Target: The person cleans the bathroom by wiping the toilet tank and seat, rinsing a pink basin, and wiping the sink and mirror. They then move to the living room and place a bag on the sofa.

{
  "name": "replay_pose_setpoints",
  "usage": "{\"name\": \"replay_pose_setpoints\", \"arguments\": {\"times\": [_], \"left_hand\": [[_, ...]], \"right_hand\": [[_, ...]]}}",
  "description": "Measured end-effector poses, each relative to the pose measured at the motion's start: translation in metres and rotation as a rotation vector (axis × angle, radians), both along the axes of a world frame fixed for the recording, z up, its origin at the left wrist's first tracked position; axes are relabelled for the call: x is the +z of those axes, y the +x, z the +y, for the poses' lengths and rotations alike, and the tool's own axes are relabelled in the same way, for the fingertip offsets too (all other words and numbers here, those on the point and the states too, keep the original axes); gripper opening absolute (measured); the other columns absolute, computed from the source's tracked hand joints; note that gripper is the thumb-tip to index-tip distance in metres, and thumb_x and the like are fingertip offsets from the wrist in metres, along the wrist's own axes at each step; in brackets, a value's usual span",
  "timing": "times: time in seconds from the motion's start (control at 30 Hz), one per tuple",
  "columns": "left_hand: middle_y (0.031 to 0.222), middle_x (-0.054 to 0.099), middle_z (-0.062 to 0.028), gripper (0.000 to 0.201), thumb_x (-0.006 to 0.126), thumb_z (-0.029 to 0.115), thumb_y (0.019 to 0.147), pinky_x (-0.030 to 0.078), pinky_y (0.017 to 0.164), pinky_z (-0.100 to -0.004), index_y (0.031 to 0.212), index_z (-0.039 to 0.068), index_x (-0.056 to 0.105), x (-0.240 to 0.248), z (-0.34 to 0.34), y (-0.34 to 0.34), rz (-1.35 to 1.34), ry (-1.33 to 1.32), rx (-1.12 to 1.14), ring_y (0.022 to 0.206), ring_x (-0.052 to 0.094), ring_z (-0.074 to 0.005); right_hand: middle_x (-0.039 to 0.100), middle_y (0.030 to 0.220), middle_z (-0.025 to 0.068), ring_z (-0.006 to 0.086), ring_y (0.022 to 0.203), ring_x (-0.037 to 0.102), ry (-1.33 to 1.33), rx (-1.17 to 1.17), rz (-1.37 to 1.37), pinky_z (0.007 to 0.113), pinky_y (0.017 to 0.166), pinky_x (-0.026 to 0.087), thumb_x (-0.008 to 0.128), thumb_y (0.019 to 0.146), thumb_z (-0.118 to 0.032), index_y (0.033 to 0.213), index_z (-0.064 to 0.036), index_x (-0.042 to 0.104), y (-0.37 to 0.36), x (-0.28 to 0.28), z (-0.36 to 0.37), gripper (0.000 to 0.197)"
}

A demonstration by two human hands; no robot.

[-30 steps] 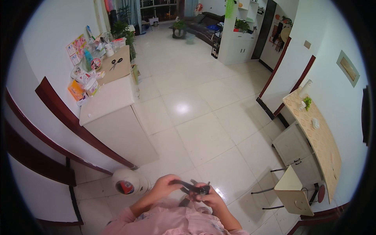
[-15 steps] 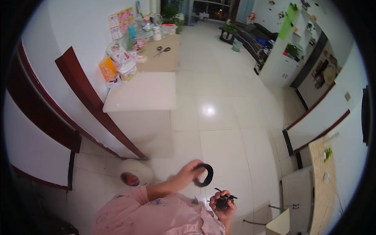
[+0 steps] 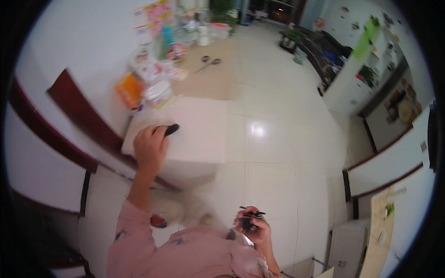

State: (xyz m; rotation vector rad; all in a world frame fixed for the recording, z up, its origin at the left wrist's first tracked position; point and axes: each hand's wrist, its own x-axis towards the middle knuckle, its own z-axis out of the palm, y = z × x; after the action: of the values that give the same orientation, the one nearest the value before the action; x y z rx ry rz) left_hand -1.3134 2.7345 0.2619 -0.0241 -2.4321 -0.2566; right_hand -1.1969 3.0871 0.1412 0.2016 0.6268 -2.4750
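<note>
Overhanging the near left corner of the white worktop (image 3: 199, 127), a person's left hand (image 3: 150, 143) is pinching a black band (image 3: 172, 129) while the right hand (image 3: 255, 226) is clutching a dark object (image 3: 249, 223) above pale floor tiles (image 3: 273, 183), scissors (image 3: 208, 63) lying toward the worktop's right edge.

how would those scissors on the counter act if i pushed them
They'd probably slide rather than roll, since the scissors lie flat on the brown sheet. They may also pivot at the joint, as their two black handle loops sit apart. The slim blades look likely to be stiff, though blur hides detail.
</note>
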Motion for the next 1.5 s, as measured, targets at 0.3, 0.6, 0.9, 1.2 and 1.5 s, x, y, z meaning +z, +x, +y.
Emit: {"name": "replay_pose_setpoints", "arguments": {"times": [0.3, 0.6, 0.9, 1.2, 1.5], "left_hand": [[0.104, 0.061, -0.0104, 0.031, 0.064, 0.007, 0.074, 0.043, 0.088, -0.046, 0.105, 0.008, 0.062, -0.024, 0.019, -0.004, 0.022, 0.006, -0.016, 0.101, 0.055, -0.0334], [0.094, 0.063, -0.0106, 0.022, 0.057, 0.002, 0.075, 0.048, 0.083, -0.0373, 0.095, 0.007, 0.065, -0.041, 0.027, -0.018, 0.137, 0.205, -0.095, 0.097, 0.058, -0.0318], [0.083, 0.054, -0.0087, 0.013, 0.053, 0.01, 0.077, 0.043, 0.069, -0.0373, 0.088, 0.006, 0.06, -0.041, 0.03, 0.053, 0.332, 0.293, 0.108, 0.078, 0.053, -0.0288], [0.076, 0.059, -0.0025, 0.024, 0.066, 0.024, 0.08, 0.044, 0.063, -0.0262, 0.098, 0.009, 0.068, -0.041, -0.019, 0.052, 0.023, 0.767, 0.483, 0.067, 0.055, -0.0122], [0.081, 0.067, -0.0018, 0.013, 0.068, 0.01, 0.079, 0.046, 0.069, -0.0232, 0.087, 0.0, 0.069, -0.049, -0.033, 0.04, 0.315, 1.251, 0.433, 0.073, 0.059, -0.0112]], "right_hand": [[0.052, 0.118, 0.0171, 0.0288, 0.09, 0.061, 0.112, 0.17, 0.219, 0.034, 0.061, 0.054, 0.062, 0.083, -0.021, 0.131, -0.0083, 0.039, -0.1, 0.059, 0.02, 0.055], [0.058, 0.101, 0.0088, 0.013, 0.069, 0.058, 0.75, 0.27, 0.908, 0.021, 0.044, 0.042, 0.06, 0.085, -0.012, 0.116, -0.0048, 0.05, -0.193, 0.16, -0.12, 0.033], [0.063, 0.095, 0.0107, 0.0137, 0.067, 0.057, 0.19, 0.566, 0.767, 0.024, 0.043, 0.038, 0.061, 0.07, -0.008, 0.106, -0.0021, 0.055, -0.179, 0.143, -0.137, 0.037], [0.061, 0.087, 0.0165, 0.0235, 0.07, 0.06, 0.111, 0.647, 0.39, 0.03, 0.054, 0.046, 0.065, 0.067, -0.014, 0.097, -0.0003, 0.056, -0.155, 0.078, -0.049, 0.034], [0.06, 0.087, 0.0164, 0.027, 0.071, 0.06, 0.216, 0.527, 0.171, 0.033, 0.047, 0.044, 0.061, 0.067, -0.009, 0.095, -0.0015, 0.054, -0.13, 0.037, 0.069, 0.029]]}}
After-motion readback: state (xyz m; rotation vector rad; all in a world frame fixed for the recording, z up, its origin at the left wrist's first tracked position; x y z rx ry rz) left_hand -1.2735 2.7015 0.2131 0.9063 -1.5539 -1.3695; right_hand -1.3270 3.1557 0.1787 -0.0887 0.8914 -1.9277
